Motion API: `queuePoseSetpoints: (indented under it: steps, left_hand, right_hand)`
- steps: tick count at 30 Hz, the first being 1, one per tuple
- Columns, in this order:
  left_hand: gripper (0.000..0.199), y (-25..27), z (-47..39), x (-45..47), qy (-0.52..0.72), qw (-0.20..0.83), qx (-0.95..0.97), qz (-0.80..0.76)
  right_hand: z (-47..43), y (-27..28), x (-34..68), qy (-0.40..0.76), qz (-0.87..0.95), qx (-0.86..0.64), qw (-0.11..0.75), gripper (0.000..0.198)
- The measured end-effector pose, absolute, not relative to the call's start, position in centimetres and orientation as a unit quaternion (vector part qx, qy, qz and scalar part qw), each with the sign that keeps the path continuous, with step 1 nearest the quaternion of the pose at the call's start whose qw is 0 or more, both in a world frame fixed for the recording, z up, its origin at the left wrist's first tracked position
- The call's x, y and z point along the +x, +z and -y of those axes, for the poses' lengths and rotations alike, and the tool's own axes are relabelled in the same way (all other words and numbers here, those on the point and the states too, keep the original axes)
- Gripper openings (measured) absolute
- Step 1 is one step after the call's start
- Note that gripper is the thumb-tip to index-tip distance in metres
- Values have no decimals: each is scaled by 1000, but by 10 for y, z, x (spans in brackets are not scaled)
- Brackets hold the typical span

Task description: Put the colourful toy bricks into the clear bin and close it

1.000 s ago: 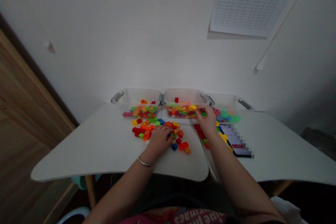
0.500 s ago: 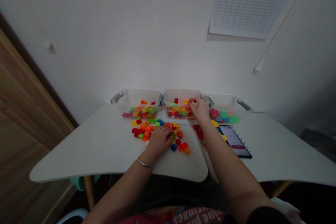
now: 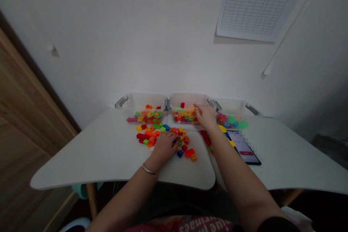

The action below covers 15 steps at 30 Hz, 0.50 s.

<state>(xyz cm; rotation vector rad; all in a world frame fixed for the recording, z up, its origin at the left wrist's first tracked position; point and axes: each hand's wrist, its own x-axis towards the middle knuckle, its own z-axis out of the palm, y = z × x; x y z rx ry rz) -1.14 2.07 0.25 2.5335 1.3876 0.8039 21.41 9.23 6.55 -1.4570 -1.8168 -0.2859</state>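
My left hand lies on a loose pile of toy bricks in red, orange, yellow, green and blue. Its fingers are bent over the bricks, with the thumb apart from them. My right hand reaches to the right front side of the middle clear plastic bin. Its fingers extend over the rim, and I see no brick between them. Many small colored bricks fill the bottom of that bin. Near my left hand lie a blue brick and an orange-red brick.
A left clear bin holds more bricks; a right bin holds round colorful pieces. More bricks lie partly under my right forearm, beside a phone. The white table's front edge curves near my body. A printed sheet hangs on the wall.
My right hand has lowered slightly at the middle bin. The small yellow-orange piece seen at its fingertips no longer shows there. My left hand has stayed in place.
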Motion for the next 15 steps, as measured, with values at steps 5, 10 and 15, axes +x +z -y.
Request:
queuePoseSetpoints:
  steps: [5, 10, 15]
  left_hand:
    - [23, 4, -20, -12, 258, 74, 845, -462]
    - [24, 1, -22, -11, 262, 73, 845, -461]
    - [23, -3, -24, -10, 266, 65, 846, -457]
  right_hand:
    - [-86, 69, 217, -99, 715, -513, 464, 36]
    - [-63, 64, 213, -101, 693, -470, 537, 28]
    - [-44, 31, 208, -29, 732, -462, 500, 22]
